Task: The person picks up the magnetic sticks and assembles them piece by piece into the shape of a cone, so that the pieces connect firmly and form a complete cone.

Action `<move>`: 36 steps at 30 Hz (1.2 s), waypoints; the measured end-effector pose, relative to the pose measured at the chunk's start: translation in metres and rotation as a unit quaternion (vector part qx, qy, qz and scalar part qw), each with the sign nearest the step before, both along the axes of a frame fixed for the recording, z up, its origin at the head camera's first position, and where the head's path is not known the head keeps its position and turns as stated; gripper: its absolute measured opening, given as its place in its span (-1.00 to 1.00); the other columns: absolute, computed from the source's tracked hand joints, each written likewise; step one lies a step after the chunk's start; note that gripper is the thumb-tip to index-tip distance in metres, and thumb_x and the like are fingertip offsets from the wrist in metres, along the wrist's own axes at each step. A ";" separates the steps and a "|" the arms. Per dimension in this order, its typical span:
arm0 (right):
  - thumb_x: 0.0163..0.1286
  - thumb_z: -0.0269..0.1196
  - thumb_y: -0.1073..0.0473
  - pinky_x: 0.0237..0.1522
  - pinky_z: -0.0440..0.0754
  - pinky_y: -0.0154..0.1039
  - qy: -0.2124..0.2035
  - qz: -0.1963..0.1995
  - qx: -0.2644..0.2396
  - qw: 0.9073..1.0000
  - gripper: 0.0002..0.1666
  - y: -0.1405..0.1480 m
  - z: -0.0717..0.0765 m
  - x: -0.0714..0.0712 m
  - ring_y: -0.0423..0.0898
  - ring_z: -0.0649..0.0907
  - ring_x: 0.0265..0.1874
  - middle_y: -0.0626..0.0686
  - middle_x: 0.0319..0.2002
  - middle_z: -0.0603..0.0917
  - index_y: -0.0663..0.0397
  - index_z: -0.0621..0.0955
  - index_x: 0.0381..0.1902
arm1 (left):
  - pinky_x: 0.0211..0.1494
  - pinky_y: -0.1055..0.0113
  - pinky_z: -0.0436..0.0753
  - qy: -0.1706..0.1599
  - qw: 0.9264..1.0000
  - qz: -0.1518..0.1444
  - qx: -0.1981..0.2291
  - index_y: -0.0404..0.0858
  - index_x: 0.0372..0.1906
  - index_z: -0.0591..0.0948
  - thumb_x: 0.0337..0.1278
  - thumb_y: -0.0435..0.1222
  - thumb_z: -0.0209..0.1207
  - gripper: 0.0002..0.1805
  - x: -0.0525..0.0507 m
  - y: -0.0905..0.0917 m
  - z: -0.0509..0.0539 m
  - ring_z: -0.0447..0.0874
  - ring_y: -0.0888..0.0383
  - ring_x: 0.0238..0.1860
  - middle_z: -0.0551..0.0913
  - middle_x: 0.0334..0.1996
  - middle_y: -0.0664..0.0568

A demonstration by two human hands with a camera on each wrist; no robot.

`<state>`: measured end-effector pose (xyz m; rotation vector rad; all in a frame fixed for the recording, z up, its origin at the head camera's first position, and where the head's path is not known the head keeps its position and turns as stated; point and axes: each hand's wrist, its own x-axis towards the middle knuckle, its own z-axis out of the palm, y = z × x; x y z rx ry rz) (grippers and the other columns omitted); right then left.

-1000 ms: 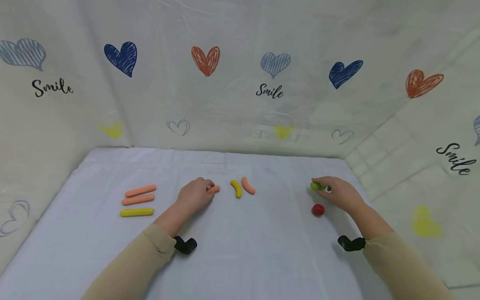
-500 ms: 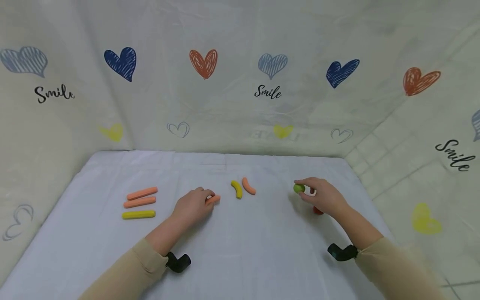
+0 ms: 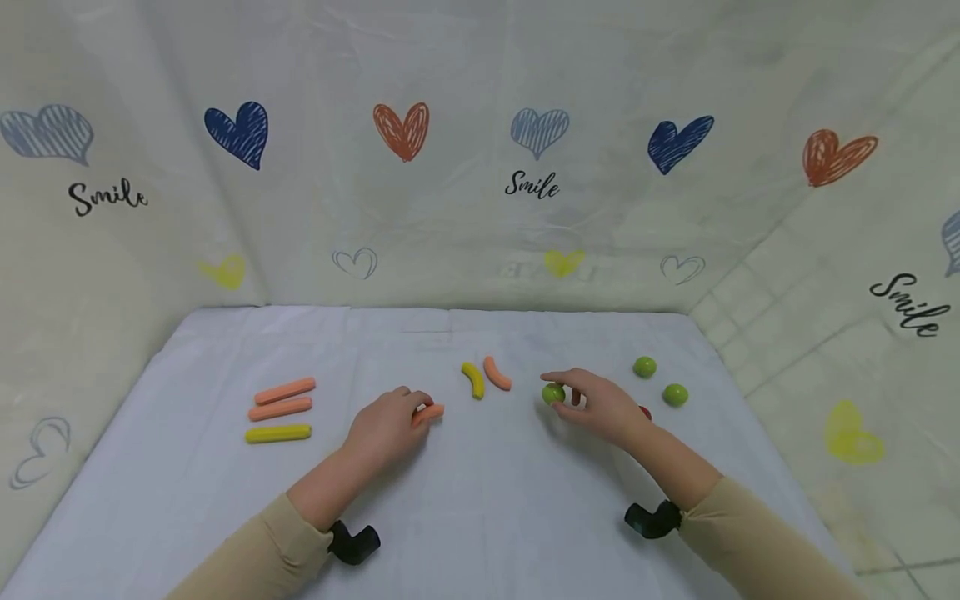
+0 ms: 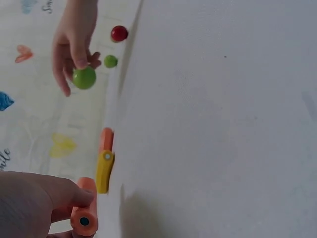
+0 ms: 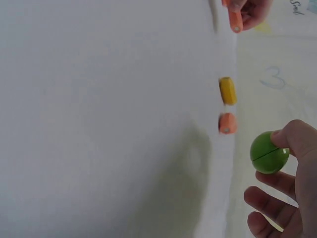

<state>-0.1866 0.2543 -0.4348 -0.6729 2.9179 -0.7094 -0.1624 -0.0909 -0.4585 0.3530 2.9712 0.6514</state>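
The left hand (image 3: 385,429) pinches an orange stick (image 3: 430,413) near a curved yellow bar (image 3: 473,381); the right hand (image 3: 603,406) pinches a green ball (image 3: 552,394). White cloth (image 3: 480,500) stretches between both hands, its far edge well beyond them.

Sticks (image 3: 277,433) left, balls (image 3: 676,395) right, arcs (image 3: 473,380) between!
Here on the table (image 3: 480,525), three sticks lie one behind another; rightward comes the left hand (image 3: 390,427) with a held stick (image 3: 431,413), then two arcs side by side, then the right hand (image 3: 600,406) with a held ball (image 3: 553,396); further right, two more balls and, nearest that hand, a partly hidden ball (image 3: 646,412).
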 end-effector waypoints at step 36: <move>0.23 0.44 -0.07 -0.41 0.48 -0.33 -0.022 0.061 0.023 0.998 -0.61 -0.120 -0.025 0.005 -0.28 0.50 -0.51 -0.15 -0.20 0.74 -0.17 0.66 -0.01 | -0.41 0.28 0.47 -0.035 0.999 0.000 0.028 -0.04 -0.10 0.71 0.26 0.06 0.25 -0.70 0.004 0.012 0.000 0.44 0.20 -0.49 0.52 -0.44 0.16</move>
